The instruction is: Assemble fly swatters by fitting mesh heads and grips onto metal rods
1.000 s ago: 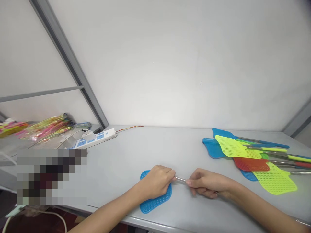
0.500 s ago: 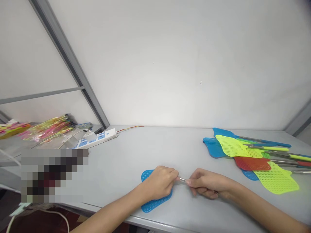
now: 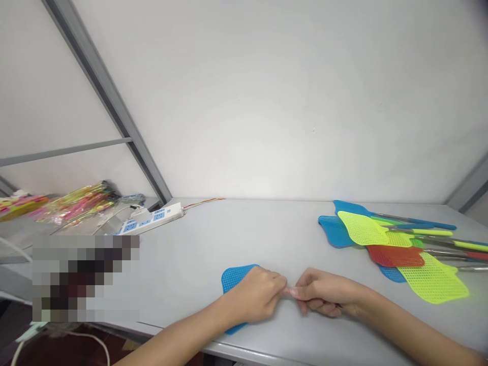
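A blue fly swatter lies at the front of the grey table, its perforated head partly covered by my left hand and forearm. My left hand is closed round its thin shaft, just right of the head. My right hand pinches the shaft between thumb and fingers, almost touching the left fingertips. Hardly any of the metal shaft shows between the two hands, and the handle end is hidden by the right hand.
On the right lies a pile of fly swatters, among them a yellow one and a red one. At the left are a white power strip, plastic-wrapped coloured goods and a blurred-out patch. A white wall rises behind.
My left hand has slid right along the shaft, closing the gap of bare metal to my right hand. More of the swatter head's upper part shows. The right hand has barely moved.
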`<action>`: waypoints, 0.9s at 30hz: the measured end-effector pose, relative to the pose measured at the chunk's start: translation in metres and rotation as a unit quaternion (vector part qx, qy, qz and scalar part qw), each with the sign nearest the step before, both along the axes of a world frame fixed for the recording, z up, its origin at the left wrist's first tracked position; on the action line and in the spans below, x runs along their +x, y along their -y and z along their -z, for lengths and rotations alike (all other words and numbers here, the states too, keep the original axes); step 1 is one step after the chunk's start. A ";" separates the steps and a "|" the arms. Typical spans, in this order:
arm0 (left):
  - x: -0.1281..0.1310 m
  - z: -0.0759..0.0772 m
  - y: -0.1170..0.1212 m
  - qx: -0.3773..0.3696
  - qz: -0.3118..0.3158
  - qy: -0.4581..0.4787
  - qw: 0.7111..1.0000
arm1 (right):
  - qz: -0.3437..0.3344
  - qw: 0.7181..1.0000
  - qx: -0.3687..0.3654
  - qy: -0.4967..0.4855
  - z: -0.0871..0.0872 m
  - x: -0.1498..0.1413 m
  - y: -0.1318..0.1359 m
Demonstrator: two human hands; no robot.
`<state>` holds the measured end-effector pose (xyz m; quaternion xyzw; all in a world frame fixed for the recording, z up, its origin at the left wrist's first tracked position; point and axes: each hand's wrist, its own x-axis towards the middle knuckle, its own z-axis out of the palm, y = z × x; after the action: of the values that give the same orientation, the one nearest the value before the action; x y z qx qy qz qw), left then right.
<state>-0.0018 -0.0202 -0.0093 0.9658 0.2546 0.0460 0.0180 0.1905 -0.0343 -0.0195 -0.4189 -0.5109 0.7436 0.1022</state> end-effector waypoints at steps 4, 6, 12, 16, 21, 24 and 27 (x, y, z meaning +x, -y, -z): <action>0.000 0.001 0.000 -0.010 0.006 -0.005 1.000 | 0.000 1.000 -0.001 0.006 0.000 0.000 0.002; 0.000 0.001 0.000 -0.012 0.012 -0.010 1.000 | -0.001 1.000 -0.005 0.009 -0.001 0.000 0.002; 0.001 0.002 0.001 -0.016 0.033 -0.012 0.999 | 0.001 1.000 -0.025 -0.004 -0.003 -0.004 0.003; 0.001 0.001 0.001 -0.016 0.030 0.001 0.999 | 0.011 1.000 -0.021 -0.005 -0.001 -0.005 0.003; -0.001 0.000 0.001 -0.034 0.030 0.021 0.999 | 0.013 1.000 0.000 -0.010 -0.001 -0.006 0.004; -0.003 -0.001 0.000 -0.043 0.033 0.027 0.998 | 0.013 1.000 0.018 -0.014 -0.002 -0.007 0.005; -0.005 -0.001 -0.001 -0.063 0.033 0.039 0.997 | 0.010 0.999 0.038 -0.031 -0.003 -0.007 0.005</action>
<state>-0.0066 -0.0193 -0.0080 0.9680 0.2244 0.0670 0.0901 0.1831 -0.0393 -0.0167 -0.3968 -0.5312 0.7352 0.1412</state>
